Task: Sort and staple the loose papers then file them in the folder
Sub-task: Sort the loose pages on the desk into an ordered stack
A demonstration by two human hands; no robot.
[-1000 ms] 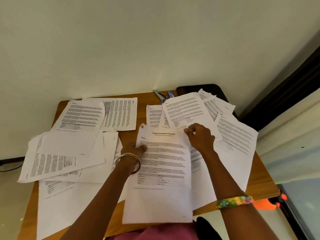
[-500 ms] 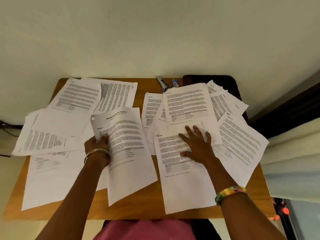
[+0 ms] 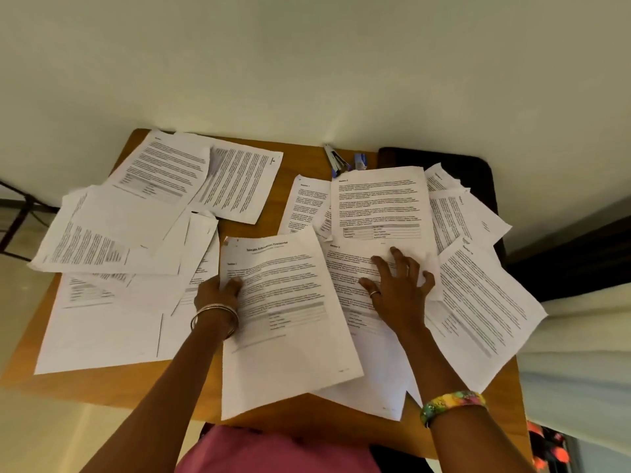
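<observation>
Pale wall [image 3: 307, 63] fills the upper half of the head view, with a wooden tabletop [image 3: 300, 158] pushed against it and loose papers [image 3: 112, 233] spread over most of its surface. Left cluster: several printed sheets overlap at angles, some turned sideways, reaching from the far left corner to the near left edge. Right cluster: more sheets fan out toward the right edge, one large sheet [image 3: 485, 312] lying tilted by the right forearm. Left hand [image 3: 218, 295], with metal bangles [image 3: 213, 317] at the wrist, has its grip closed on the left edge of a title page [image 3: 286, 322]: the thumb lies on top of the sheet, the fingers are hidden beneath. That page rests near the middle of the tabletop, its near end overhanging the front edge, and overlaps the sheet to its right. Right hand [image 3: 399, 288] lies flat with fingers spread, its grip open, pressing down on a text sheet [image 3: 351, 271] just right of the title page; a ring shows on one finger and a multicoloured bracelet [image 3: 450, 404] on the forearm. Another sheet [image 3: 379, 206] with a table printed at its foot lies beyond the fingertips. Stapler [image 3: 336, 160] sits at the far edge by the wall, a small blue item [image 3: 360, 161] just beside it. Dark folder [image 3: 444, 162], or what appears to be one, lies at the far right corner, partly under papers. Pink clothing [image 3: 273, 452] shows at the bottom.
</observation>
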